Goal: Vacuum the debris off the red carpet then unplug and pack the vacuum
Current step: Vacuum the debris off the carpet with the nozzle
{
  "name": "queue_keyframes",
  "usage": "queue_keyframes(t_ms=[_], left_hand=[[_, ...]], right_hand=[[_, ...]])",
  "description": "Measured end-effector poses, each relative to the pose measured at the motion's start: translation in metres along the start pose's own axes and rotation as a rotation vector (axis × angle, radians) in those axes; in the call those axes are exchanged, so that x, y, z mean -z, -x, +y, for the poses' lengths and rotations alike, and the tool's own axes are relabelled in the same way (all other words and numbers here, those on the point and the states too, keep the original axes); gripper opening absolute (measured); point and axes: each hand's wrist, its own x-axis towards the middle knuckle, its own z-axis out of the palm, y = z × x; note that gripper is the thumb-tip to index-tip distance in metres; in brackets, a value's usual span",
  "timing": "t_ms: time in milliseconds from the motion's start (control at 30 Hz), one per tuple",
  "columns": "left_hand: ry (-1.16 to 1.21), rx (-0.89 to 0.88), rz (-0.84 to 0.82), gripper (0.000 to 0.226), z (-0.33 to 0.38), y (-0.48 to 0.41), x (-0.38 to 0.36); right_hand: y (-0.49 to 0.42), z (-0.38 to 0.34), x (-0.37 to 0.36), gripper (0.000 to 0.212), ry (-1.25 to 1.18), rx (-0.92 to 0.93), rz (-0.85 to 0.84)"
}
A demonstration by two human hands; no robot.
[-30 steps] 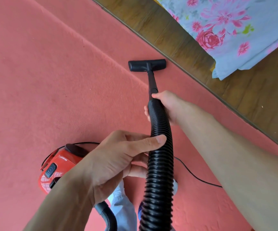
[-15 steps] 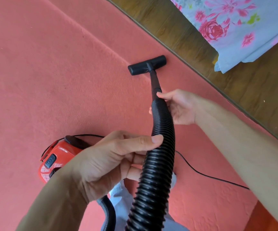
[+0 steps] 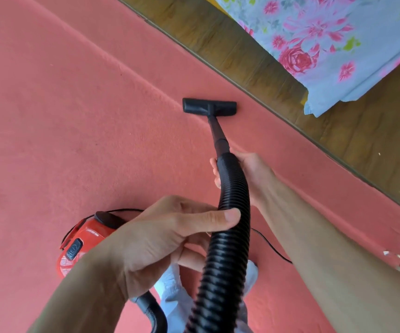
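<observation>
across the floor spreads the red carpet [image 3: 74, 116], edged at upper right by a wooden floor [image 3: 254, 58] with a floral cloth [image 3: 326, 44] lying on it. near the bottom left, on the carpet, sits the red vacuum [image 3: 83, 241], partly behind the left hand [image 3: 165, 239], which is closed around the ribbed black hose [image 3: 227, 248]. the right hand [image 3: 249, 169] grips the hose's upper end. the black floor nozzle [image 3: 209, 106] rests flat on the carpet just beside the wood edge. a thin black cord [image 3: 271, 246] trails across the carpet.
</observation>
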Motion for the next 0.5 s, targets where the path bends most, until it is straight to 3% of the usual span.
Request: queue_keyframes(t_ms=[167, 333, 500], left_hand=[[0.049, -0.018, 0.119, 0.035, -0.008, -0.012, -0.005], [0.109, -0.015, -0.053, 0.023, -0.001, -0.002, -0.010], [0.113, -0.003, -0.050, 0.023, 0.004, -0.004, -0.008]], right_hand=[[-0.020, -0.008, -0.007, 0.037, 0.087, 0.014, 0.063], [0.006, -0.008, 0.014, 0.024, 0.039, -0.036, 0.067], [0.003, -0.008, 0.013, 0.026, 0.094, -0.038, 0.089]])
